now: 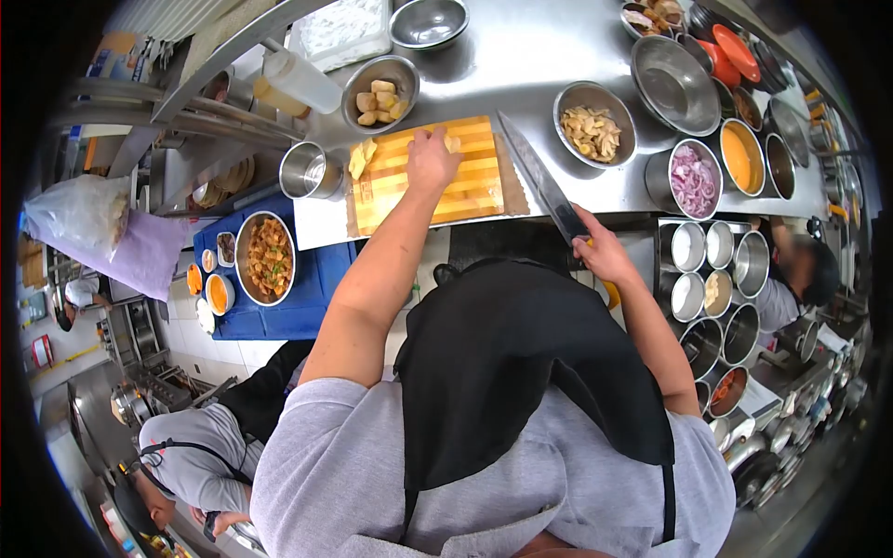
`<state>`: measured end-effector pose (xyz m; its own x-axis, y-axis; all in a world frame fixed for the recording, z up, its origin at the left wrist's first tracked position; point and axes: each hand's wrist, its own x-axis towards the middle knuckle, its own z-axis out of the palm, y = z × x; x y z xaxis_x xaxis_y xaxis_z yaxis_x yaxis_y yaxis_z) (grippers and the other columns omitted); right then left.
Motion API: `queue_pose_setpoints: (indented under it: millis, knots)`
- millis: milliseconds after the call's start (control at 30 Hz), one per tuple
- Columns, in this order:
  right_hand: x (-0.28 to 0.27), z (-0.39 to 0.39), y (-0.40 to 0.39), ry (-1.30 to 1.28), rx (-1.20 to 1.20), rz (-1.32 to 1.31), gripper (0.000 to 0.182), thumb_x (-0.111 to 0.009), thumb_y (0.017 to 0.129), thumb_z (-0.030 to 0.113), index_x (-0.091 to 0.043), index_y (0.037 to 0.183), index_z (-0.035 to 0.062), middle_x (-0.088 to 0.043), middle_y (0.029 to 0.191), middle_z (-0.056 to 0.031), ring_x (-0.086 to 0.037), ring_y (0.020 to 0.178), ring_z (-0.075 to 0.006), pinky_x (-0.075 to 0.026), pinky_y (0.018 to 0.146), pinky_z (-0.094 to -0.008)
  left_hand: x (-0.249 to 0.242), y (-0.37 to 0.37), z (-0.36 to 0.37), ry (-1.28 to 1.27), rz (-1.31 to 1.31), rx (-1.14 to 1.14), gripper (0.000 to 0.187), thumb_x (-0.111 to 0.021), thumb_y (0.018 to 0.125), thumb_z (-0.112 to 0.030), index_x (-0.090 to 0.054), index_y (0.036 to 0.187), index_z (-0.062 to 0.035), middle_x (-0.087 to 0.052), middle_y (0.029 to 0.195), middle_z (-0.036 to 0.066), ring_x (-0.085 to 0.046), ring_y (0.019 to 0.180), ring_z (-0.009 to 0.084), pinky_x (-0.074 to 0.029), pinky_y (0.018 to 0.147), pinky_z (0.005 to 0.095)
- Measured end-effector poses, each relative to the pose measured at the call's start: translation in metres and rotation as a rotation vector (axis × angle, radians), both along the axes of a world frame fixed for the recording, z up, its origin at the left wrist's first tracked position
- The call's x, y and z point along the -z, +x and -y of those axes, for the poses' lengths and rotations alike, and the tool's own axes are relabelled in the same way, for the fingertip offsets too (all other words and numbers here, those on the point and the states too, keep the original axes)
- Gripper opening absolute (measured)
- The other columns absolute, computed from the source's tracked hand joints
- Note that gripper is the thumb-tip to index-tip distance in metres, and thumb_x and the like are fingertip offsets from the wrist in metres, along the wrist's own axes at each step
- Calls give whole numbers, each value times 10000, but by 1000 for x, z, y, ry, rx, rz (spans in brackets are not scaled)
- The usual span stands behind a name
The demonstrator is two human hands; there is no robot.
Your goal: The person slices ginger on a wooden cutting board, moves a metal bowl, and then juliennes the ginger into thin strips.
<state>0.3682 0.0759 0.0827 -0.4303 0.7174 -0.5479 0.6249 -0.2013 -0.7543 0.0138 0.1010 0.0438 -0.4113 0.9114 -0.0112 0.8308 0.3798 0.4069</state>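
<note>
Over the steel surface (pixel 521 46), the knife (pixel 542 179) is gripped by the right hand (pixel 601 249) and held between cutting board (pixel 479 192) and slice bowl (pixel 590 94). Whether the pale piece (pixel 453 145) on the board is pinched by the left hand (pixel 433 158) cannot be told; it is best steadied flat for cutting. Little room is left beside the bowl.

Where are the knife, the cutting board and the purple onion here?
Knife (pixel 541 181), head view: middle of the blade.
Cutting board (pixel 475 184), head view: bare striped surface.
Purple onion (pixel 694 177), head view: middle of the heap.
</note>
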Motion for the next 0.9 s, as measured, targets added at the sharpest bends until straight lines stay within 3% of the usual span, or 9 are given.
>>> queue_pose_setpoints:
  millis: [267,467,600,667,767,833,900]
  knots:
    - [2,-7,-9,13,-80,-13,711,-575,939,54,-369,1610,168,-706,897,-169,-693,774,-225,-556,800,-376,16,-21,-4,7,111,-20,445,-827,788,-195,-724,1201,-64,-671,1140,214,-656,1078,393,-533,957,473]
    - [-5,-13,-17,24,-126,16,717,-577,942,59,-358,1615,170,-708,898,-178,-696,770,-240,-557,807,-379,0,-20,3,8,126,-57,431,-835,767,-192,-730,1173,-92,-687,1113,217,-670,1052,382,-538,943,458]
    - [4,-13,-16,27,-126,-6,718,-581,944,64,-355,1617,171,-710,901,-179,-698,775,-243,-556,814,-381,0,-28,3,-43,275,-69,435,-850,765,-196,-729,1171,-94,-701,1084,167,-682,1025,336,-546,916,419]
    - [17,-12,-13,87,-126,-62,712,-562,963,44,-347,1625,198,-626,761,-32,-513,565,-104,-461,551,-285,-3,-34,0,-107,387,-80,445,-858,765,-206,-729,1176,-94,-706,1073,147,-686,1018,318,-548,906,406]
    - [13,-10,-16,66,-116,-50,705,-568,964,55,-356,1622,196,-634,766,-37,-524,577,-107,-466,556,-287,8,-48,-7,-162,375,-51,428,-838,807,-212,-728,1203,-92,-691,1102,132,-684,1027,287,-549,908,385]
    - [7,-8,-19,65,-118,-39,706,-573,962,60,-358,1621,195,-640,771,-42,-530,582,-110,-471,563,-290,18,-54,-9,55,192,200,371,-783,867,-184,-731,1228,-113,-671,1157,138,-670,1077,290,-539,946,393]
    - [7,-7,-19,65,-116,-28,706,-578,961,66,-360,1620,194,-647,775,-47,-536,587,-112,-477,570,-293,13,-57,-17,0,157,254,367,-762,874,-158,-730,1237,-118,-662,1180,142,-659,1098,301,-531,967,400]
